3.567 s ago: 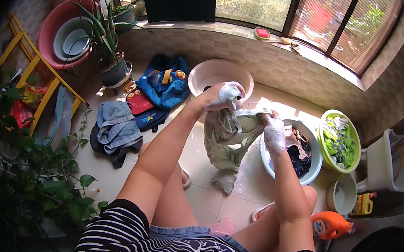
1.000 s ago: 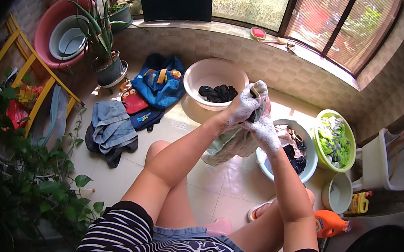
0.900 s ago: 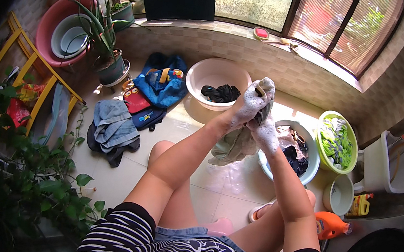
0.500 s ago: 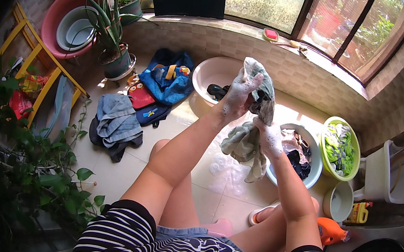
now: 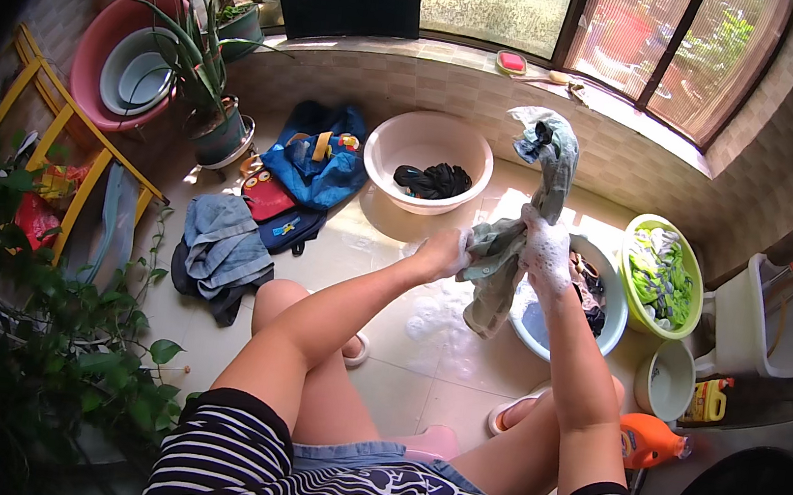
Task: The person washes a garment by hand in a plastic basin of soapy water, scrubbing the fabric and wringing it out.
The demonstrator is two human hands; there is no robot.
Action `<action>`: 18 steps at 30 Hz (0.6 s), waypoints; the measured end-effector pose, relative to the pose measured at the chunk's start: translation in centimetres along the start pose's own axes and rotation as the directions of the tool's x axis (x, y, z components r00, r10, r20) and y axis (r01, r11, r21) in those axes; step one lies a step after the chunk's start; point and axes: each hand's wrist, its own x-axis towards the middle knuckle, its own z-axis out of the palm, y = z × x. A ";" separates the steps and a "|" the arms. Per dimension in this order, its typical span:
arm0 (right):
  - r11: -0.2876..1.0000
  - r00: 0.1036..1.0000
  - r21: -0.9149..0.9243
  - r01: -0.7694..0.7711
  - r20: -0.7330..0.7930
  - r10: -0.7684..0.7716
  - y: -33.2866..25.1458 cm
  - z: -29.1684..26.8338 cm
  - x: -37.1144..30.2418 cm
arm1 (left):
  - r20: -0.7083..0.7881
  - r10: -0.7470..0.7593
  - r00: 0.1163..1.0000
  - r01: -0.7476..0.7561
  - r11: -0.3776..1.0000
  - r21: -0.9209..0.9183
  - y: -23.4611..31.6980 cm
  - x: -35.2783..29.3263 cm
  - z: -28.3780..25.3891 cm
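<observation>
A wet, pale grey-green garment (image 5: 491, 304) is bunched between my soapy hands above the floor. My left hand (image 5: 445, 254) is closed round a fold on its left side, with the fingertips partly hidden by cloth. Closed about the middle of the cloth, my right hand (image 5: 547, 256) has foam over its back and fingers. One end of the garment stands up past the right hand, twisted, with a dark patch near its tip; the other end hangs down between the hands. Behind the right forearm, a light blue basin (image 5: 530, 328) holds dark and pinkish clothes.
A pale pink basin (image 5: 422, 201) with dark cloth stands ahead. On the right are a green basin (image 5: 690, 318) of lime clothes, a small basin (image 5: 665, 380) and an orange bottle (image 5: 652, 442). Blue jeans (image 5: 229, 242) and a blue bag (image 5: 310, 183) lie left. Foam (image 5: 440, 337) spreads over the floor.
My left hand has moved down and nearer, from the garment's upper end to its side. The upper end now stands loose above my right hand. My right hand has risen slightly.
</observation>
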 end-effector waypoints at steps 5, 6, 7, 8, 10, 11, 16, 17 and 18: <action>0.996 0.999 0.091 -0.006 -0.046 0.010 -1.1 -0.4 0.2 | 0.159 -0.116 0.980 0.151 0.961 -0.230 0.8 -0.7 -1.0; 0.996 0.999 0.091 -0.007 -0.045 0.011 -1.3 -0.4 0.2 | 0.158 -0.118 0.980 0.153 0.961 -0.230 0.1 -0.5 -0.8; 0.992 0.998 0.124 -0.016 -0.058 0.023 -1.7 -0.2 0.1 | 0.420 -0.186 0.888 0.387 0.796 -0.465 -0.2 -0.6 -1.1; 0.987 0.997 0.158 -0.024 -0.072 0.036 -2.2 0.1 -0.2 | 0.660 -0.148 0.737 0.622 0.531 -0.575 -0.5 -0.7 -1.3; 0.971 0.998 0.237 0.006 -0.059 0.008 -2.9 0.5 -0.9 | 0.753 -0.165 0.637 0.704 0.523 -0.480 -0.5 -1.7 -1.6; 0.970 0.999 0.240 0.027 -0.043 -0.018 -3.2 0.5 -1.0 | 0.679 -0.260 0.687 0.619 0.699 -0.358 -0.5 -1.7 -1.4; 0.994 0.999 0.101 0.031 0.005 -0.032 -3.5 0.4 -1.4 | -0.253 -0.002 0.967 -0.018 0.997 -0.078 -0.6 -0.9 1.4; 0.994 0.999 0.102 0.031 0.004 -0.032 -3.2 0.4 -1.2 | -0.406 0.135 0.904 -0.131 0.991 0.038 -0.8 -0.5 1.8; 0.995 0.999 0.078 0.054 -0.005 -0.054 -2.5 0.4 -0.7 | -0.304 0.139 0.943 -0.150 0.989 -0.015 -1.3 0.3 1.6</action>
